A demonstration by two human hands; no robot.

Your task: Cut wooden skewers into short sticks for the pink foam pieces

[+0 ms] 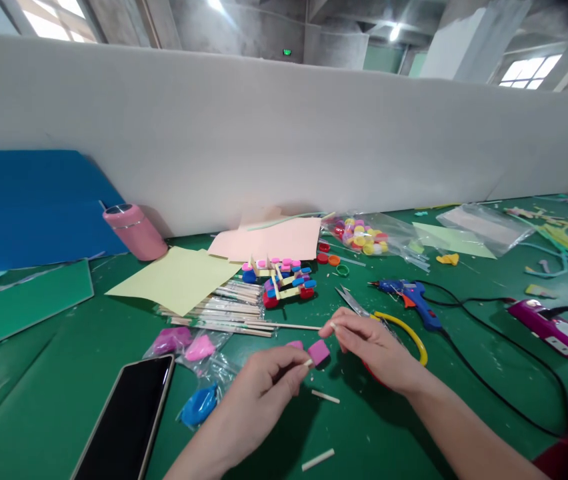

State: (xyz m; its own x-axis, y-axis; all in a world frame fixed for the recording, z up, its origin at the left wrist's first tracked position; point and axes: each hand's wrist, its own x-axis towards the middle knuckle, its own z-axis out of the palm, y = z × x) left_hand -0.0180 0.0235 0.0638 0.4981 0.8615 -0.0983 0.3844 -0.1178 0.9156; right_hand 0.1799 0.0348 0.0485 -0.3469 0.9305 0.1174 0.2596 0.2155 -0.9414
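My left hand (269,383) is closed, thumb and forefinger pinching a short pale wooden stick (308,363) whose tip shows. Just past that tip sits a purple-pink cube (319,352); I cannot tell whether they touch. A second pink piece (295,345) is partly hidden behind my left fingers. My right hand (364,341) is also closed in a pinch, with the pale end of a small stick piece (333,325) at its fingertips. Scissors (353,301) lie behind my right hand, partly covered by it. Two short cut sticks (325,397) (318,459) lie on the green table in front.
Behind are bundled sticks (224,310), a colourful stick-and-clay model (289,283) and a bag of bottle caps (361,237). A blue glue gun (409,297) with its cord lies right, near a purple power strip (554,327). At left are a phone (127,417), bagged blue clay (199,405) and a pink flask (135,231).
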